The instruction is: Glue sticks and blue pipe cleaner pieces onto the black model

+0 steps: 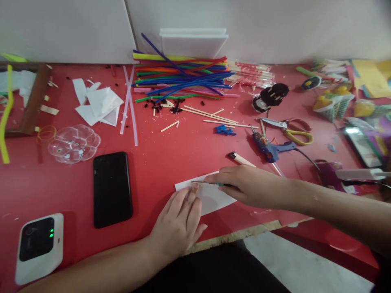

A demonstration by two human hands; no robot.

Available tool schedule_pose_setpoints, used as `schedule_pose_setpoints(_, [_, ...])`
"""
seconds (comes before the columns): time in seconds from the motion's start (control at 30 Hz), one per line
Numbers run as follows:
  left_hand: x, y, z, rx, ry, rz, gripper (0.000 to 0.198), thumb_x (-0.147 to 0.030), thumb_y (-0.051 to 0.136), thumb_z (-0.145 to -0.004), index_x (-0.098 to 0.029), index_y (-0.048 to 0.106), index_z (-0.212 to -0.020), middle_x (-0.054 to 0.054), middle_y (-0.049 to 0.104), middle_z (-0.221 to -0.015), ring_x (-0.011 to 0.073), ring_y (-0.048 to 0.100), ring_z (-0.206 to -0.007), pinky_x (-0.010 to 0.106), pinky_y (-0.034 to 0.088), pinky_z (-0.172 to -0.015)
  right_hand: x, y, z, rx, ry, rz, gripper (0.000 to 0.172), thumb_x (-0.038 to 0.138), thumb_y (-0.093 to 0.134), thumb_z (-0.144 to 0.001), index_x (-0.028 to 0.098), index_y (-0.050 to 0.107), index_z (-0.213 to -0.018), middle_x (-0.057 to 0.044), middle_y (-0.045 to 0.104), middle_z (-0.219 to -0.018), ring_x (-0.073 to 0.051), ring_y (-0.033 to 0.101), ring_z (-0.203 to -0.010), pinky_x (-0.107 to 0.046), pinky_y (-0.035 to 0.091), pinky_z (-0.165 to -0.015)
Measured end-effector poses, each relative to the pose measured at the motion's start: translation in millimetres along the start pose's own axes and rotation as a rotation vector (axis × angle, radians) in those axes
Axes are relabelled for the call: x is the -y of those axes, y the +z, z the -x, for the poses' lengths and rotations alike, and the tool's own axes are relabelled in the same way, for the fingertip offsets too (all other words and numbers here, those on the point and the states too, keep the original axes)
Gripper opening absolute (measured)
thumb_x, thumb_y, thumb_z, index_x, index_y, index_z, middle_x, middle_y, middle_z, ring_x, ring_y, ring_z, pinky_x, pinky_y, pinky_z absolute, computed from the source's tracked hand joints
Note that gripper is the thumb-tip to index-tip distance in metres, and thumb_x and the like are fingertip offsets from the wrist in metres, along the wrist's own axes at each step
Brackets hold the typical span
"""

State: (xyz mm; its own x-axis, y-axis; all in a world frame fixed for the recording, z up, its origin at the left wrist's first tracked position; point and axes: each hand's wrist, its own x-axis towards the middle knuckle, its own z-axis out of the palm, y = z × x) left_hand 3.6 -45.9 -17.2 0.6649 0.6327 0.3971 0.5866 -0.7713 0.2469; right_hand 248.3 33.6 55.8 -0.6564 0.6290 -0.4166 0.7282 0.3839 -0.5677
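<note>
A small white sheet (pixel 215 202) lies on the red table near its front edge. My left hand (pixel 183 217) rests on the sheet's left part, fingers stretched out and thumb apart. Over the sheet's right part, my right hand (pixel 235 183) is closed around a thin pointed metal tool (pixel 203 182) with a dark greenish handle. Its tip points left and reaches the fingertips of my left hand. My fingers cover most of the handle, so its exact kind is unclear. Just beyond my right hand lies a cream lighter (pixel 242 159) with a black end.
Right of centre are a blue glue gun (pixel 269 146), pliers (pixel 290 129) and a dark fuzzy figure (pixel 270 97). Pipe cleaners (pixel 183 77) and wooden sticks (pixel 210 114) lie at the back. To the left are a black phone (pixel 111 189), a clear flower-shaped case (pixel 75 143) and a white device (pixel 39 248).
</note>
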Motion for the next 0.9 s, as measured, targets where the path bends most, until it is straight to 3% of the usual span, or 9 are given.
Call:
schedule_pose_setpoints(0.53, [0.1, -1.0, 2.4, 0.024, 0.01, 0.035, 0.047, -0.039, 0.056, -0.092, 0.001, 0.064, -0.114, 0.028, 0.061, -0.136, 0.0421, 0.053, -0.122, 0.05, 0.059, -0.09, 6.6, -7.3, -3.4, 0.069, 0.028, -0.032, 0.049, 0.012, 0.052, -0.093, 0.03, 0.062, -0.138, -0.001, 0.077, -0.118, -0.019, 0.074, -0.097, -0.03, 0.053, -0.083])
schedule_pose_setpoints(0.73, [-0.9, -1.2, 2.3, 0.028, 0.006, 0.036, 0.046, -0.039, 0.055, -0.091, 0.001, 0.063, -0.112, 0.029, 0.06, -0.137, 0.0423, 0.052, -0.121, 0.05, 0.059, -0.089, 10.5, -7.0, -3.6, 0.081, 0.053, -0.044, 0.05, 0.01, 0.052, -0.091, 0.03, 0.063, -0.136, -0.001, 0.076, -0.121, -0.018, 0.074, -0.097, -0.031, 0.053, -0.09])
schedule_pose_setpoints(0.9, [-1.1, -1.0, 1.8, 0.032, 0.002, 0.025, 0.047, -0.039, 0.052, -0.091, 0.002, 0.063, -0.113, 0.028, 0.061, -0.136, 0.0412, 0.054, -0.12, 0.049, 0.058, -0.093, 6.8, -3.9, -2.5, 0.058, 0.012, -0.016, 0.052, 0.012, 0.051, -0.092, 0.03, 0.062, -0.139, 0.0, 0.079, -0.111, -0.016, 0.074, -0.082, -0.03, 0.054, -0.085])
